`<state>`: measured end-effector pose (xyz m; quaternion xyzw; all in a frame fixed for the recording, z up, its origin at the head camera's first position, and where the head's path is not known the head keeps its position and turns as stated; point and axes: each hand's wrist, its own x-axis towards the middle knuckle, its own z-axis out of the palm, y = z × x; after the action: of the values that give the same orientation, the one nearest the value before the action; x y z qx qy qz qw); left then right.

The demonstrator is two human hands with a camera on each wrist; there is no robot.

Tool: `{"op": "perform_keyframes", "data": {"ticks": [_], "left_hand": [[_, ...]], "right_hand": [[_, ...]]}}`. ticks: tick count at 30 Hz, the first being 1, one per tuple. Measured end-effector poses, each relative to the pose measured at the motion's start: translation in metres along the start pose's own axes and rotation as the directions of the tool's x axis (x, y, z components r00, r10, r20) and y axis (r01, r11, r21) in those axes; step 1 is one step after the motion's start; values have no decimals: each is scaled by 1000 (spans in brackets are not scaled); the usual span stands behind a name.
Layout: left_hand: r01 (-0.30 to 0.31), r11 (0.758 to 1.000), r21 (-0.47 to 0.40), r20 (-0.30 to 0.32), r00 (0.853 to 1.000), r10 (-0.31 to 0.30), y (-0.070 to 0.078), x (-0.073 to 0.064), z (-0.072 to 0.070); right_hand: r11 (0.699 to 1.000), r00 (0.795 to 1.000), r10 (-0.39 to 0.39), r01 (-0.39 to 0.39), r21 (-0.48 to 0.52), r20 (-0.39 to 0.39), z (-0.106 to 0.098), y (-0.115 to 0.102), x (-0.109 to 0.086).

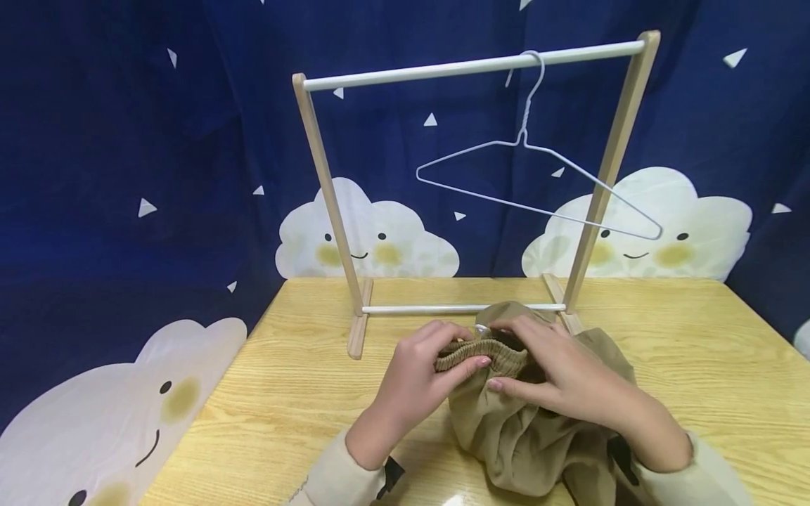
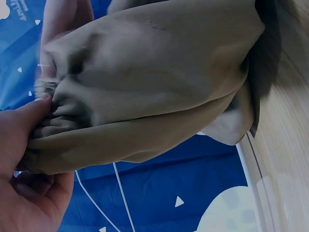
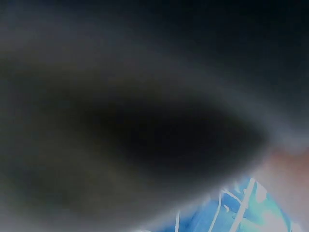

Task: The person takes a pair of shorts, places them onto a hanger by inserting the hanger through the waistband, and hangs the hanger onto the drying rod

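Note:
A pair of brown pants (image 1: 525, 443) with a gathered elastic waistband (image 1: 490, 351) is bunched over the front of the table. My left hand (image 1: 420, 372) pinches the left end of the waistband, thumb in front and fingers behind. In the left wrist view, that hand (image 2: 29, 164) grips the gathered edge, and the brown cloth hangs away from it. My right hand (image 1: 569, 372) holds the right part of the waist, its thumb on the front and its fingers over the back edge. Dark, blurred cloth (image 3: 120, 145) fills most of the right wrist view.
Behind the pants stands a small clothes rack (image 1: 443, 70) with wooden legs and white bars. A white wire hanger (image 1: 481, 193) hangs on its top bar, right of the middle. The wooden table (image 1: 285, 414) ends at a blue curtain (image 1: 158, 126) with clouds.

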<state>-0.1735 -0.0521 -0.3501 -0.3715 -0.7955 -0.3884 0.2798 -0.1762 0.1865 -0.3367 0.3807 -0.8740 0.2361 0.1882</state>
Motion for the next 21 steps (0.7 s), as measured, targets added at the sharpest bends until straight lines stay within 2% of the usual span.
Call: {"op": "perform_keyframes", "data": {"ticks": [5, 10, 14, 18, 21], "left_hand": [[-18, 999, -34, -2, 1000, 18, 3, 0, 1], [-55, 996, -67, 35, 998, 58, 7, 1, 2], [-82, 992, -94, 86, 992, 90, 11, 0, 3], [-72, 989, -127, 128, 988, 88, 14, -2, 3], [-55, 986, -155, 143, 987, 77, 16, -2, 3]], "right_hand": [[995, 983, -90, 82, -59, -160, 2, 6, 3], [988, 957, -138, 113, -110, -256, 2, 8, 4], [982, 937, -94, 31, -188, -336, 0, 6, 2], [956, 918, -38, -82, -282, -395, -2, 0, -1], [942, 914, 5, -140, -304, -407, -2, -2, -2]]}}
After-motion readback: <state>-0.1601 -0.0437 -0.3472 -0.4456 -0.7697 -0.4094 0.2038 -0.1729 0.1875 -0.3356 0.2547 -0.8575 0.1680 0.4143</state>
